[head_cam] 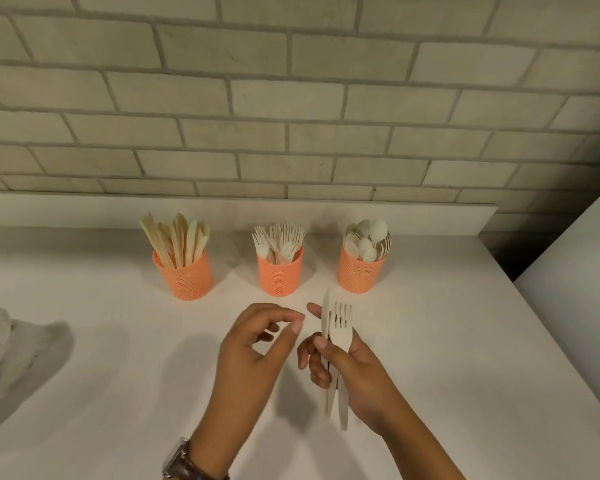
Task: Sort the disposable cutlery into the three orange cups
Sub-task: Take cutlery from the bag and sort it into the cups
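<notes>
Knives (179, 237) fill the left cup (187, 278), forks (279, 237) the middle cup (279, 277), spoons (366, 237) the right cup (359, 275), all orange, at the back of the counter (447, 341). Nearer, the right hand (361, 375) grips a fork (342, 327) and knife (325, 313) by their handles; the left hand (253, 348) hovers beside, fingers loosely curled, empty.

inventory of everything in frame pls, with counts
orange cups: three, orange, in a row on the counter near the wall
knives: many, cream, in the left cup
forks: many, cream, in the middle cup
spoons: many, cream, in the right cup
held cutlery: at least a fork and a knife, cream, in the right hand
crumpled item: one, off-white, at the counter's left edge, cannot tell what it is
counter: one, white
brick wall: one, grey-beige, behind the counter
watch: one, dark strap, on the left wrist
left hand: one, holds nothing, beside the held cutlery
right hand: one, grips the held cutlery
</notes>
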Demonstrator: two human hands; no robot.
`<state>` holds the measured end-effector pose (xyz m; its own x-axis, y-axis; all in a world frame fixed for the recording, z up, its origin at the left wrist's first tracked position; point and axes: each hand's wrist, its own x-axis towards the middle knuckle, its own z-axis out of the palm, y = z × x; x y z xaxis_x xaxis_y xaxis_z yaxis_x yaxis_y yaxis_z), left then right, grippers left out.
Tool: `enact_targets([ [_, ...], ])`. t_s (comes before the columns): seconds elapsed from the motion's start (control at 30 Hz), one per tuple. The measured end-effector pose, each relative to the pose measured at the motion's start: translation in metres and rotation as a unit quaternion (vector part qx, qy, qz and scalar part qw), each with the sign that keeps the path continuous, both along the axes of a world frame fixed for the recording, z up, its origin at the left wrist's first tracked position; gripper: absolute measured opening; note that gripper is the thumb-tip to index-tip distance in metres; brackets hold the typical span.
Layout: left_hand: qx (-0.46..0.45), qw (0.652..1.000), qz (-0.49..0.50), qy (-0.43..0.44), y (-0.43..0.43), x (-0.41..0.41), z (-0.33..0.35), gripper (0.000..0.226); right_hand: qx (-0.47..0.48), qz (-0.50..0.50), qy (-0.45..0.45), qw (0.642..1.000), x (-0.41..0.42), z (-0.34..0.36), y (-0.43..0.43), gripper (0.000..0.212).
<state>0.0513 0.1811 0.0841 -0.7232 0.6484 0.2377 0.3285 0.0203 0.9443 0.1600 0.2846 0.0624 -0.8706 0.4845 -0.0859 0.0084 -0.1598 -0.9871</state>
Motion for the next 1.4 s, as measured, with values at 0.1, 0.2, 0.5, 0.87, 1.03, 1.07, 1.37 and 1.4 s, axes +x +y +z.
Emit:
enact_targets([
  [0.1, 0.004, 0.999, -0.039, 0.012, 0.007, 0.007, 0.007, 0.019, 0.07, -0.011, -0.031, 0.997, -0.002, 0.002, -0.006, 0.022],
  [0.2, -0.018, 0.997, -0.065, 0.026, 0.014, 0.011, 0.007, 0.028, 0.121, -0.018, -0.045, 0.991, 0.001, 0.004, -0.01, 0.027],
  [0.5, -0.085, 0.993, -0.078, 0.006, 0.017, 0.004, 0.006, 0.028, 0.161, 0.015, -0.084, 0.983, -0.004, -0.006, -0.007, 0.055],
  [0.87, -0.071, 0.982, -0.135, -0.11, 0.016, -0.023, 0.016, 0.016, 0.138, -0.016, -0.074, 0.988, -0.005, -0.003, 0.0, 0.069],
  [1.03, -0.039, 0.986, -0.111, -0.121, 0.016, -0.03, 0.017, 0.016, 0.031, -0.022, -0.036, 0.999, 0.002, 0.001, 0.01, 0.058],
  [1.07, -0.034, 0.986, -0.098, -0.132, 0.017, -0.031, 0.019, 0.019, -0.009, -0.04, -0.03, 0.999, 0.002, 0.001, 0.012, 0.05],
  [1.37, 0.052, 0.991, 0.125, 0.009, 0.035, -0.105, 0.057, 0.018, -0.089, -0.224, 0.038, 0.97, 0.018, 0.0, 0.043, 0.033],
  [1.4, 0.048, 0.988, 0.142, 0.035, 0.041, -0.113, 0.059, 0.014, -0.084, -0.23, 0.036, 0.969, 0.021, 0.0, 0.045, 0.032],
])
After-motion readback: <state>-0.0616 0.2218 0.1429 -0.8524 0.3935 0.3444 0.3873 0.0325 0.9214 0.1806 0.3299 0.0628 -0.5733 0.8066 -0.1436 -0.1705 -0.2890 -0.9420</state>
